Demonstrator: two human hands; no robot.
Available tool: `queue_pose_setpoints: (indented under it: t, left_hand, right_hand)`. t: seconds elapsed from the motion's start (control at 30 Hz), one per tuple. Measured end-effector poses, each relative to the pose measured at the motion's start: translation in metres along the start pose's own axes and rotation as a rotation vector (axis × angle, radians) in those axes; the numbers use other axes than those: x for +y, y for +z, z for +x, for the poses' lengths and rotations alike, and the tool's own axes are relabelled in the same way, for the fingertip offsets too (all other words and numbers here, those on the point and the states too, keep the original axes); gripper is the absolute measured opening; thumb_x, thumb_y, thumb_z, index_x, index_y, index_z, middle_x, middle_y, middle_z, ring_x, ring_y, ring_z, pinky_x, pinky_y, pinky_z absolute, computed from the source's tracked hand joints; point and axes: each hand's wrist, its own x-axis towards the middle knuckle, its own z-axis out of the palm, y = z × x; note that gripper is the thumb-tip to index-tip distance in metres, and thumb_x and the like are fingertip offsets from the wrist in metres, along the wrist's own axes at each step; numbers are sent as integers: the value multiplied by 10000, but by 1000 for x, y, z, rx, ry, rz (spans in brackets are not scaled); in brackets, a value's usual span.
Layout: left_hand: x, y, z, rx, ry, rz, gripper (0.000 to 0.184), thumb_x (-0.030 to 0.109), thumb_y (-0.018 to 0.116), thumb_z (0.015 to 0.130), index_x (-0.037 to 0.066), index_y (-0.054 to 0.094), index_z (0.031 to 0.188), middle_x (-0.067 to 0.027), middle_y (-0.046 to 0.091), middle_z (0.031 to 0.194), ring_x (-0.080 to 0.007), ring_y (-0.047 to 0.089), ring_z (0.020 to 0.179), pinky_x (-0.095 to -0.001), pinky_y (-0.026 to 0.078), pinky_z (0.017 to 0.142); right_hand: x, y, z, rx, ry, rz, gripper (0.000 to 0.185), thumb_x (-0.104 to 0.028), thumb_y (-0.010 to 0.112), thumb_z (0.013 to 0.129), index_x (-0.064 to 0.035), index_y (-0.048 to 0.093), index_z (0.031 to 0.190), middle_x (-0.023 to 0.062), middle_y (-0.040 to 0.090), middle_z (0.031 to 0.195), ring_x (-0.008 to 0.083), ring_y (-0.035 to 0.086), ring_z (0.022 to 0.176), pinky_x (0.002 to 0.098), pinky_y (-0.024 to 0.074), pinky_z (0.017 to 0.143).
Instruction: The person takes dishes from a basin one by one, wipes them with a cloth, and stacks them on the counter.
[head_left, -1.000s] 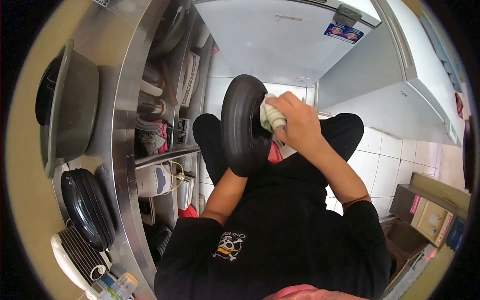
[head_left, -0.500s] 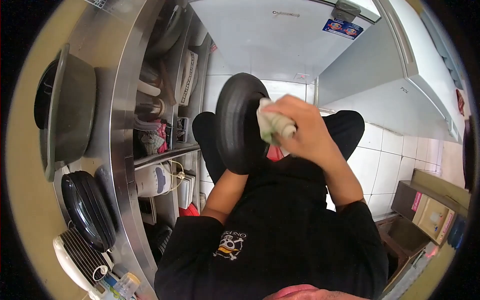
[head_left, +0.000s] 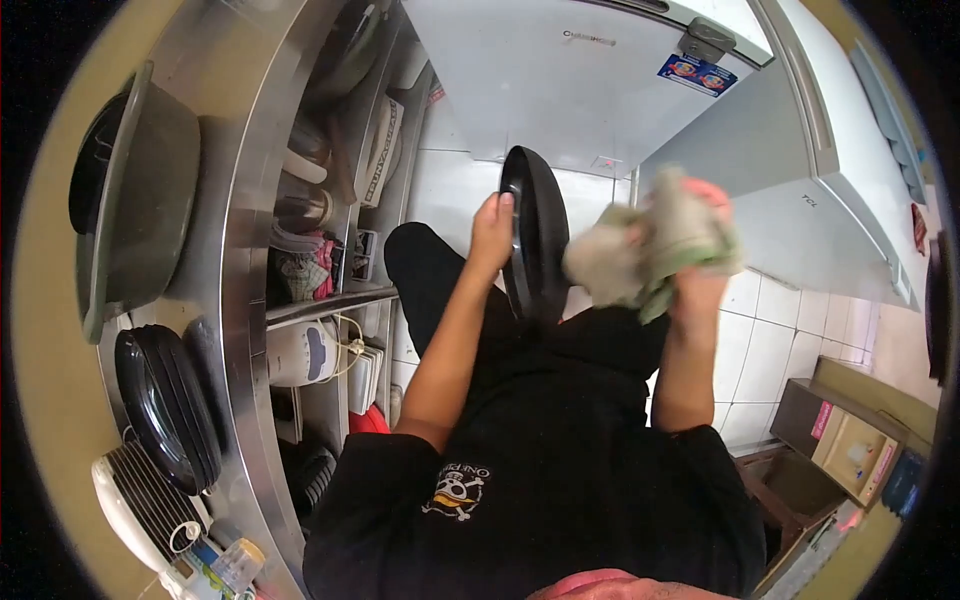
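My left hand [head_left: 491, 236] grips the near-left rim of a black oval dish [head_left: 542, 230], its thumb over the edge. The dish stands on its side above my lap, its glossy face toward the left and its dull face toward the right. To the right, apart from the dish, my right hand [head_left: 700, 290] is closed on a pale green and beige cloth [head_left: 650, 245]. The cloth is blurred by motion and covers most of the fingers.
On the steel counter [head_left: 235, 150] to my left are a large grey-green tub [head_left: 150, 200], stacked black dishes [head_left: 170, 410] and a white slatted rack [head_left: 150, 500]. Shelves below hold folded cloths [head_left: 300, 265]. A white freezer [head_left: 560, 90] and grey fridge [head_left: 740, 170] stand ahead.
The cloth has left the dish and swung right with my right hand, opening out. The dish has turned over, bringing my left hand into view on its left rim.
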Motion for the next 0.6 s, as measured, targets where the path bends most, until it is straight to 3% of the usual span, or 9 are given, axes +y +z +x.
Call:
queue_pose_setpoints:
  t: [0.1,0.23,0.27,0.33,0.4,0.47,0.5,0.57,0.6]
  left_hand:
    - [37,-7,-11,27,-270,-592,359,365,385,1033,58,544,1127,-44,615,1046,-145,586,940,-297,492,824]
    - [35,-20,-10,3,-274,-607,458,392,391,1019,83,409,1355,-91,526,1275,-184,507,1164,-351,442,974]
    - [35,-20,-12,6,-274,-610,458,392,391,1019,83,409,1355,-91,526,1275,-184,507,1164,-351,442,974]
    - [61,-19,-24,15,-262,-596,499,379,388,1019,83,349,1418,-100,504,1317,-198,495,1207,-355,432,1002]
    - [57,-22,-25,-66,-291,-661,508,376,384,1020,78,336,1429,-104,489,1335,-204,481,1230,-355,428,1009]
    - [60,-19,-27,-155,-313,-727,518,373,380,1020,74,322,1440,-109,475,1352,-209,467,1253,-355,425,1017]
    - [66,-13,-30,-144,-274,-728,518,362,381,1022,66,317,1442,-112,469,1358,-209,462,1256,-351,421,1019]
    - [66,2,-35,-77,-145,-624,503,317,379,1029,49,309,1449,-124,451,1374,-206,453,1258,-334,390,1042]
    - [72,9,-38,-100,-53,-578,494,303,375,1035,39,310,1447,-132,435,1388,-199,444,1260,-321,356,1061]
  right_hand:
    - [-7,-19,14,104,2,347,688,-394,640,860,-12,397,1378,185,520,1269,257,605,953,401,539,827]
    - [23,-40,5,76,192,624,642,-313,554,923,24,336,1424,174,436,1390,244,543,1025,383,508,843]
    - [32,-42,-1,-1,217,629,631,-297,572,897,35,376,1396,194,499,1327,254,584,941,368,528,782]
    - [26,-28,-7,-35,291,243,632,-300,595,862,46,416,1359,204,574,1215,265,616,806,372,539,712]
    - [23,-15,-4,-43,304,283,576,-292,649,819,60,521,1257,198,613,1119,268,633,745,371,545,698]
    - [26,-13,12,-306,142,-218,483,-210,692,778,63,594,1164,166,634,1078,232,644,835,349,537,742]
    - [16,11,14,-182,221,-326,362,-161,701,783,52,640,1070,111,660,1008,175,638,878,319,520,781]
    - [36,42,15,-62,238,-705,451,-254,679,833,48,584,1155,177,619,1108,252,616,990,361,477,899]
    - [54,49,13,-226,32,-837,506,-292,674,841,34,557,1209,223,538,1222,336,550,1107,430,445,945]
